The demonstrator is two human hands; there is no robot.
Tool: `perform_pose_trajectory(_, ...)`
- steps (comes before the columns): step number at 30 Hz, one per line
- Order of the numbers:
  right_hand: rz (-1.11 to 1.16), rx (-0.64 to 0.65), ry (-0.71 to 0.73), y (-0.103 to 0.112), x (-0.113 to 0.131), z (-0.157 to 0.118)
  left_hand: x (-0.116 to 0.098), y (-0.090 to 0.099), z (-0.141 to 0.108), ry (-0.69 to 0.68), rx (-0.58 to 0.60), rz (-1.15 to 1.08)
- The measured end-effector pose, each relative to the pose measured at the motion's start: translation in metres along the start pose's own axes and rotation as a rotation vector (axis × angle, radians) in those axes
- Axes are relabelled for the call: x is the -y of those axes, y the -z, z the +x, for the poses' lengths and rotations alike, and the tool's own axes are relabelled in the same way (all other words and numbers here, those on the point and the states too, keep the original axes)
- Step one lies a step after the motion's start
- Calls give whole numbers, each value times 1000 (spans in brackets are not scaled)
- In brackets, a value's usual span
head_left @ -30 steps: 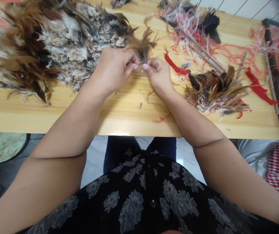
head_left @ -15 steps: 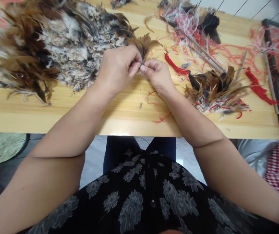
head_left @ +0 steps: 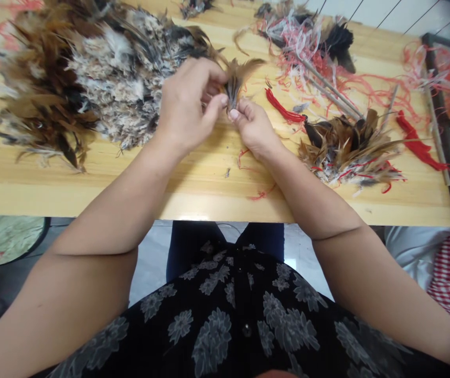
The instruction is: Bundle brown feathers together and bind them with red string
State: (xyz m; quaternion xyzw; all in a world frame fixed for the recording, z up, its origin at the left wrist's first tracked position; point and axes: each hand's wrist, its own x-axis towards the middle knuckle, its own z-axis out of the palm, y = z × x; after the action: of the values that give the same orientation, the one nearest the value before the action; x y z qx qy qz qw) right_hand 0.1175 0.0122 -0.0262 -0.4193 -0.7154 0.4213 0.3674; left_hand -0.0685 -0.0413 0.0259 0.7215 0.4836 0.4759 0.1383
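Observation:
Between the thumb and fingers of my right hand (head_left: 254, 126) is the lower end of a small bunch of brown and grey feathers (head_left: 233, 86), its tips fanning upward. My left hand (head_left: 191, 102) is just left of the bunch, thumb and fingers apart, the fingertips at or close to the feathers; whether they touch cannot be made out. Behind my left hand spreads a large pile of fluffy grey-white and brown feathers (head_left: 115, 79). To the right of my right hand lie red strings (head_left: 284, 107) and a heap of brown feathers with red ties (head_left: 346, 144).
Thin sticks (head_left: 333, 92) and pink and white plastic strands (head_left: 299, 44) lie at the back right. Another red string bundle (head_left: 419, 142) sits near a dark-framed tray (head_left: 441, 115) at the right. The wooden table's front edge (head_left: 225, 212) runs before my body.
My left hand has loosened its pinch and drawn slightly left, away from the feather bunch's lower end. My right hand still grips the bunch, now a little lower and more exposed.

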Motion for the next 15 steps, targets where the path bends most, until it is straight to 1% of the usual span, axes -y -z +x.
perform_pose_trajectory(3,67,-35,-36,-1,-6,4,8,1,3,-36,-216,49)
perform_pose_trajectory(4,87,-46,-47,-1,-8,6,13,0,4,-20,-244,51)
perform_pose_trajectory(5,101,-57,-54,-1,-8,7,18,-3,5,13,-236,36)
perform_pose_trajectory(6,110,-66,-55,-1,-8,8,22,-5,6,55,-192,3)
perform_pose_trajectory(9,89,-59,-27,-1,-4,7,28,-13,4,170,22,-161)
perform_pose_trajectory(10,63,-49,-12,-1,-2,6,28,-15,3,184,66,-209)
perform_pose_trajectory(12,-21,-35,17,1,2,3,27,-17,-1,193,109,-273)
perform_pose_trajectory(15,-172,-20,43,3,4,1,27,-19,-4,193,121,-297)
